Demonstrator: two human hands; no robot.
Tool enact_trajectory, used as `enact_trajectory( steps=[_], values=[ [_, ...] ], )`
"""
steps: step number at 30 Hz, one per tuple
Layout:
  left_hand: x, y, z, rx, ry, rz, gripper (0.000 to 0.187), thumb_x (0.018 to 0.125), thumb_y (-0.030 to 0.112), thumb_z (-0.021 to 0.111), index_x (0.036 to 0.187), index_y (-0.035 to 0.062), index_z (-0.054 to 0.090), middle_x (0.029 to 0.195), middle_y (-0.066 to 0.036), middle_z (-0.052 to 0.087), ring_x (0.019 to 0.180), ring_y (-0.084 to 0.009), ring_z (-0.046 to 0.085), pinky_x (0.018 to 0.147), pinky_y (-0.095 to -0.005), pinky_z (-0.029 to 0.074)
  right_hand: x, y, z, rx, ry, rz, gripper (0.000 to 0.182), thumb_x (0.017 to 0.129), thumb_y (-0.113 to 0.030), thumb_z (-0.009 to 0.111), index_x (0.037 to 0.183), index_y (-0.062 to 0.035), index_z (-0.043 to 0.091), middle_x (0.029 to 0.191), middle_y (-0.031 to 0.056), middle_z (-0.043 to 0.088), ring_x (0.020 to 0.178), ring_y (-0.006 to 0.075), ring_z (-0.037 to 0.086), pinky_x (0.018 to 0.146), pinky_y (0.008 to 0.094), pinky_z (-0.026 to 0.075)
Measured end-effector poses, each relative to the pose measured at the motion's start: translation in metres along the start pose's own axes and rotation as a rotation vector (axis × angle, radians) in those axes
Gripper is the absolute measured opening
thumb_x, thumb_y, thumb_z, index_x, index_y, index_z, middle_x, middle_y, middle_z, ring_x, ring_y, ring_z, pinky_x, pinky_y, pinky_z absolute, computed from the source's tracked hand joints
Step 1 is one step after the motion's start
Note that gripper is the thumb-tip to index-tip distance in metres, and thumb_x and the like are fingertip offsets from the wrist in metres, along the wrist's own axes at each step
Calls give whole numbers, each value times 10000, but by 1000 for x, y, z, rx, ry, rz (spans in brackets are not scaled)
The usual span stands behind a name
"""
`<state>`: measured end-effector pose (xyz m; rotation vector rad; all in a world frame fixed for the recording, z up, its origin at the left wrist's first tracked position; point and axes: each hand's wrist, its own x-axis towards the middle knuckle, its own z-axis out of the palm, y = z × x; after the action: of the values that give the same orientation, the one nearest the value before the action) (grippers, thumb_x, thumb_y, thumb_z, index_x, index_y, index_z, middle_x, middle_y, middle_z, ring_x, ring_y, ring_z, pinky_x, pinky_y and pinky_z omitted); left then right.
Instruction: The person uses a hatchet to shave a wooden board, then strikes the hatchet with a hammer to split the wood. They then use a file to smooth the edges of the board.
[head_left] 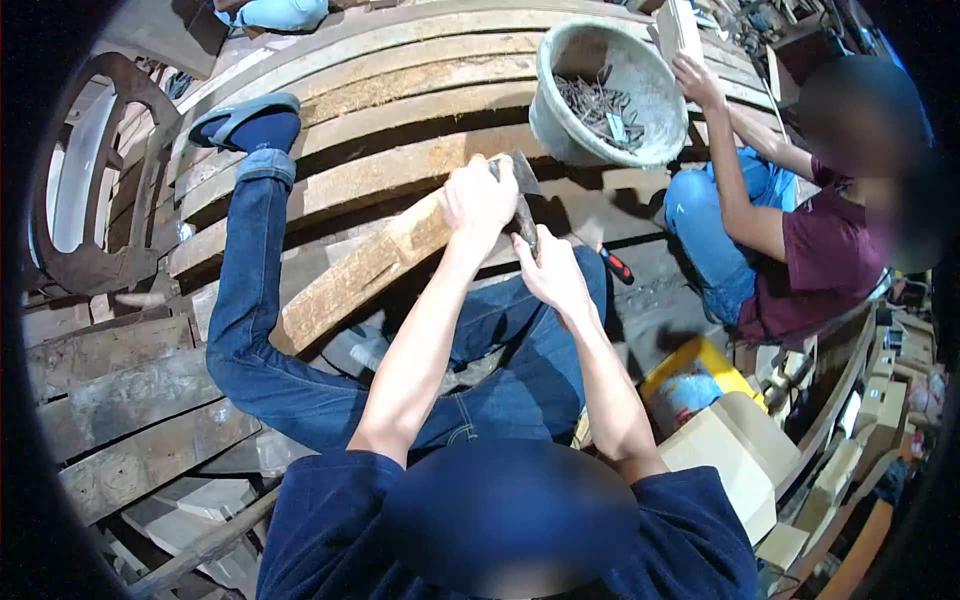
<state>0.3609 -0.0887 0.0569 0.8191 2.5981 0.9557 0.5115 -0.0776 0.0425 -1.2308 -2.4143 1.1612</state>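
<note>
My right hand (557, 277) is wrapped round the handle of a hatchet-like tool (524, 212) with a flat grey metal head. Right beside that head, my left hand (481, 197) is closed over the upper end of a thick, rough wooden beam (365, 262). What its fingers grip is hidden. The beam slants down to the left between my legs. Its lower end lies by my bent left knee.
Ahead lies a slatted wooden platform (400, 107), bearing a bucket (553, 115) of dark metal pieces. A co-worker (800, 225) at right holds a pale block (679, 30). A red-and-black-handled tool (617, 266), a yellow container (712, 358) and cardboard (728, 465) lie nearby.
</note>
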Motion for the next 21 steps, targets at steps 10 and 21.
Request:
enact_trajectory(
  steps=[10, 21],
  values=[
    [-25, -59, -43, -5, 108, -63, 505, 908, 444, 579, 795, -37, 678, 764, -307, 647, 774, -477, 658, 700, -519, 498, -27, -34, 25, 77, -178, -84, 328, 953, -252, 590, 927, 60, 495, 675, 316, 613, 719, 492, 648, 614, 525, 515],
    [-42, -72, -11, 32, 144, -81, 515, 928, 449, 573, 744, -28, 636, 744, -274, 651, 767, -448, 661, 700, -526, 487, -69, -11, 42, -267, -27, -53, 329, 1032, -339, 489, 1100, -19, 465, 810, 277, 630, 693, 465, 662, 577, 540, 544]
  ],
)
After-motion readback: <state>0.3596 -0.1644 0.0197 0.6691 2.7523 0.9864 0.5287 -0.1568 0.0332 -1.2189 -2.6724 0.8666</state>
